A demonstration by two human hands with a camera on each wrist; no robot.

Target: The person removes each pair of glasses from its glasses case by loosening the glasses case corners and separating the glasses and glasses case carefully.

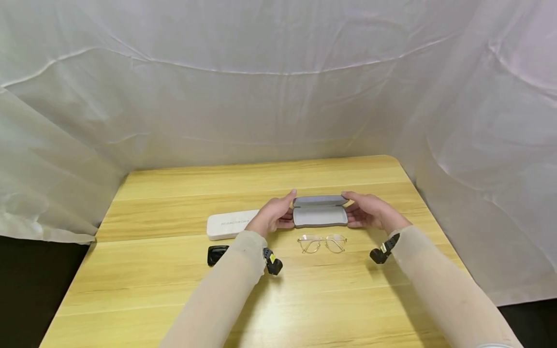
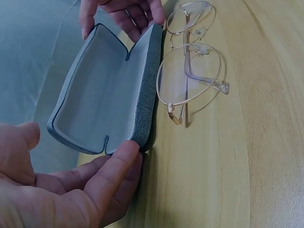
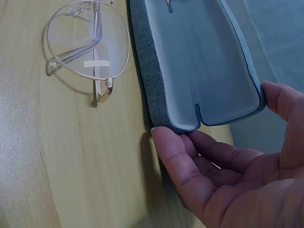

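With my left hand [image 1: 273, 216] and right hand [image 1: 368, 210] curled round the ends of the grey case [image 1: 320, 212], I hold it open just behind the folded glasses [image 1: 323, 242]; next, I judge, one hand must let go to lift them in.

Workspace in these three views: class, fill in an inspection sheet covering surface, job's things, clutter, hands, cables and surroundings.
Surface: wooden table, light planks.
Job's things: grey glasses case open, empty; folded glasses on the table in front of it.
Clutter: white case, closed; small black object.
Hands: left hand and right hand hold the grey case's ends.
Cables: nothing seen.
Surroundings: white sheet draped behind and at both sides.
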